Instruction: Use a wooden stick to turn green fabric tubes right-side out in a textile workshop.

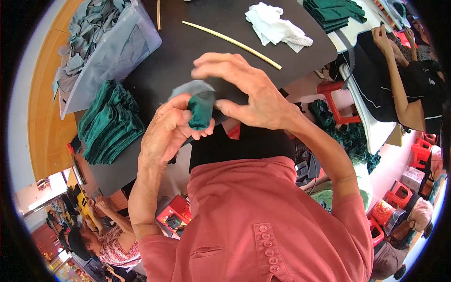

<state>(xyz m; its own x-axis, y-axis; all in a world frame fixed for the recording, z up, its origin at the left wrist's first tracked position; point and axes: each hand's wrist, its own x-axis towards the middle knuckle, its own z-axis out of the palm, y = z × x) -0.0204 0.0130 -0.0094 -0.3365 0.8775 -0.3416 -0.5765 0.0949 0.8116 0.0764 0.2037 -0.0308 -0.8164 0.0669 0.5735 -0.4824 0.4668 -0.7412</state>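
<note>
Between the thumb and fingers of my left hand (162,127) is a small dark green velvet fabric piece (201,113), folded or rolled into a short tube shape. A thin grey cloth (191,88) extends from its far side. My right hand (263,98) hovers just to the right, its fingers apart and slightly blurred. The right thumb comes close to the velvet, but whether it touches cannot be made out. Left of my left hand lies a stack of green velvet pieces (110,124) at the edge of the dark table (164,51).
A translucent plastic bin (141,40) of grey cloth stands at the far left. Beyond my hands lie a pale stick (230,43) and a crumpled white cloth (277,27). More folded green fabric (333,13) sits at far right. A red stool (337,104) and other people flank the table.
</note>
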